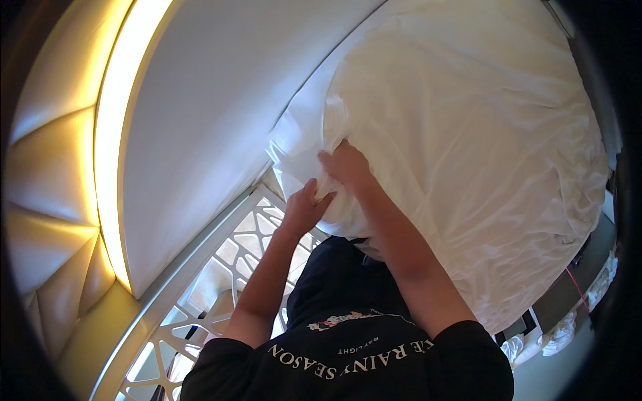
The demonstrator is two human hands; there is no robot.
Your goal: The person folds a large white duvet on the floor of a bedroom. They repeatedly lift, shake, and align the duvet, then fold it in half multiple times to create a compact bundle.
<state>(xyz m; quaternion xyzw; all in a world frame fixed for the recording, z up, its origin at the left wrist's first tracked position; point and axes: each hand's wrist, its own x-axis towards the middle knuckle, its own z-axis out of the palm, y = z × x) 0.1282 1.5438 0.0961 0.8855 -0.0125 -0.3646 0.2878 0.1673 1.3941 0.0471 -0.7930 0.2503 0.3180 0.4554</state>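
Note:
A large white duvet (481, 150), wrinkled at its far right, lies spread over a bed in front of me. Near its left corner, my left hand (306, 205) has its thumb and fingers about a fold of the white fabric. Just above and to the right, my right hand (347, 161) grips the duvet's edge, with some fingertips hidden in the cloth. A smooth white sheet (301, 135) shows to the left of both hands, its corner loose beside the headboard.
A padded headboard (200, 100) curves along the left, with a lit strip (108, 150) behind it. A white lattice screen (235, 250) stands at lower left. Clear plastic bags (559, 333) and a red cord (577, 285) are at lower right.

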